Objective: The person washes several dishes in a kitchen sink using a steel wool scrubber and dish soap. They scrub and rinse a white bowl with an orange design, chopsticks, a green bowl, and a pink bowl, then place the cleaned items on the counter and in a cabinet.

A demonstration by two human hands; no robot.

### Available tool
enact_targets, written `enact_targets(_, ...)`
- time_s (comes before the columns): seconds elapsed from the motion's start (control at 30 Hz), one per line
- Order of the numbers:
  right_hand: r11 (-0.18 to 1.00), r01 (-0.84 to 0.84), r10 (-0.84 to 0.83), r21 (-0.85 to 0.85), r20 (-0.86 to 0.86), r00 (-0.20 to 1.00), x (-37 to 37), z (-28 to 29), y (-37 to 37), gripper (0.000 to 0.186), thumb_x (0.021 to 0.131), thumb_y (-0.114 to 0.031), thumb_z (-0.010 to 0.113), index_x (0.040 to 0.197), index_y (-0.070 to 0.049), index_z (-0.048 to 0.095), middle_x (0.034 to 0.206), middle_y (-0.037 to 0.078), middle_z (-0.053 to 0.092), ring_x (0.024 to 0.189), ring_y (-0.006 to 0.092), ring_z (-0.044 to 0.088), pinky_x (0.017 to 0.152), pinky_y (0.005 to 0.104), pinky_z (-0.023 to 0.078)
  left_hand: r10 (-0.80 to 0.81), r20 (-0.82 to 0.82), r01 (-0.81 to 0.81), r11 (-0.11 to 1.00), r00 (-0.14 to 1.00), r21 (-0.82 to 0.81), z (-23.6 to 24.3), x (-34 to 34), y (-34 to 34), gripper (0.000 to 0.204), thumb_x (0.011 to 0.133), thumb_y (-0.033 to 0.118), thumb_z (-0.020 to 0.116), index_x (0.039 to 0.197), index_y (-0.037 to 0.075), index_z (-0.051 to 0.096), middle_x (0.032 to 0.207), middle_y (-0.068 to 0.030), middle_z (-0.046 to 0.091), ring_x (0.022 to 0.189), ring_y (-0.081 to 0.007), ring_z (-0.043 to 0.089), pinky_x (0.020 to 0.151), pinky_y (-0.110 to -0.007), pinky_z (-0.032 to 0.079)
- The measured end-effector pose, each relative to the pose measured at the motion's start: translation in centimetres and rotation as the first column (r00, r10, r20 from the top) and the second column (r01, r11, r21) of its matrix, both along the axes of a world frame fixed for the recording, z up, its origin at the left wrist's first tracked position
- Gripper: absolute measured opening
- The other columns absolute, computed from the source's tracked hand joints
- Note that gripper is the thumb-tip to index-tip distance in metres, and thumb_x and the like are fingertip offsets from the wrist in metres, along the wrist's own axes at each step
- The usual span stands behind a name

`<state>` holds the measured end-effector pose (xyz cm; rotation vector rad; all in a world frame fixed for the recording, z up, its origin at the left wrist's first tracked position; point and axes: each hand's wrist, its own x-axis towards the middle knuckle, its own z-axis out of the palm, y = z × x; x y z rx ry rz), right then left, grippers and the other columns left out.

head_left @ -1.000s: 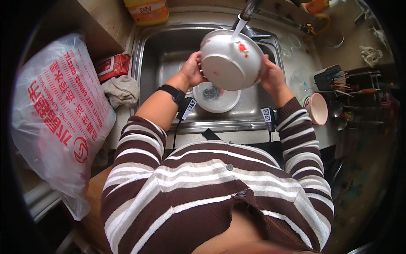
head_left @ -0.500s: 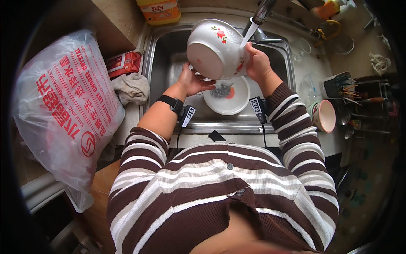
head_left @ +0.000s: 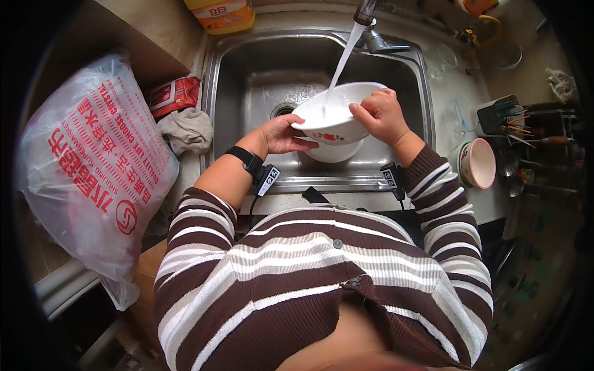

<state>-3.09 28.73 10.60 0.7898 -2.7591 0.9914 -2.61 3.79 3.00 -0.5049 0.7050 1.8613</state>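
Note:
Between my hands a white bowl [head_left: 333,135] with red flowers on its outside is tilted over the sink [head_left: 213,123]. My left hand [head_left: 284,132] grips its left rim, thumb on top and fingers below. Closed on the right rim is my right hand [head_left: 382,116]. Water from the faucet [head_left: 366,11] streams into the bowl's inside. Under it, a second white bowl [head_left: 334,153] rests in the sink, mostly hidden by the held one. What lies in that lower bowl cannot be seen now.
Left of the sink are a grey cloth [head_left: 187,131], a red packet [head_left: 174,97] and a large filled plastic bag [head_left: 93,161]. A yellow jug [head_left: 221,15] stands behind. On the right counter are stacked bowls [head_left: 477,163] and a utensil holder [head_left: 497,116].
The flowered bowl has come down and nearer to me, turning from underside-up to inside-up under the water. It now covers most of the lower bowl.

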Motion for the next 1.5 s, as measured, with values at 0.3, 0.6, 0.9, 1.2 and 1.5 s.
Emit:
enact_targets(0.3,0.766,0.527,-0.456,-0.368,0.268,0.849,-3.2,-4.4,5.2,0.018,0.075,-0.013,0.056,0.089,-0.002,0.060,0.087,0.009,0.062,0.088,0.0192,0.058,0.075,0.0298,0.045,0.140,-0.488,-0.315,0.901,0.861,-0.298,0.1,0.6,2.4,0.061,0.069,-0.006,0.044,0.125,0.010,0.027,0.113,-0.0161,0.043,0.098,-0.0313,0.053,0.071,-0.045,0.053)
enact_targets(0.6,0.384,0.842,-0.181,-0.380,0.863,0.472,-14.8,-2.0,5.7,0.019,0.071,-0.001,0.051,0.089,-0.005,0.046,0.084,0.005,0.047,0.088,0.0193,0.050,0.083,0.0398,0.038,-0.012,-0.539,-0.359,0.734,0.842,-0.577,2.6,1.1,-0.5,0.058,0.065,-0.005,0.042,0.121,0.007,0.031,0.104,-0.0154,0.049,0.087,-0.0282,0.058,0.063,-0.041,0.054)
enact_targets(0.9,0.583,0.708,-0.062,-0.397,0.848,0.527,-10.1,-2.2,5.6,0.055,0.076,-0.005,0.048,0.128,-0.013,0.033,0.099,0.004,0.048,0.097,0.0217,0.049,0.078,0.0393,0.041,-0.147,-0.664,-0.520,0.508,0.733,-0.686,1.5,2.6,-3.9,0.063,0.068,-0.005,0.042,0.128,0.011,0.032,0.113,-0.0163,0.049,0.098,-0.0286,0.055,0.074,-0.040,0.050)
enact_targets(1.2,0.921,0.364,-0.198,-0.136,0.642,0.740,-2.2,-4.7,1.3,0.053,0.076,-0.010,0.050,0.127,-0.004,0.036,0.117,0.016,0.050,0.089,0.0231,0.058,0.073,0.0312,0.047,-0.824,-0.558,-0.905,0.163,0.094,-0.393,3.1,3.1,-7.6,0.065,0.073,-0.003,0.044,0.130,0.026,0.034,0.129,-0.0147,0.039,0.105,-0.0339,0.049,0.088,-0.036,0.042)
enact_targets(1.5,0.979,-0.128,0.089,0.158,0.233,0.968,0.7,-3.1,-8.3,0.076,0.076,-0.017,0.059,0.136,-0.011,0.013,0.106,0.025,0.051,0.091,0.0372,0.055,0.077,0.0410,0.045,-0.914,-0.300,-0.921,0.340,-0.275,-0.191,4.6,3.6,-7.1,0.049,0.076,0.003,0.052,0.121,0.022,0.048,0.120,-0.0120,0.049,0.099,-0.0296,0.055,0.087,-0.042,0.044)
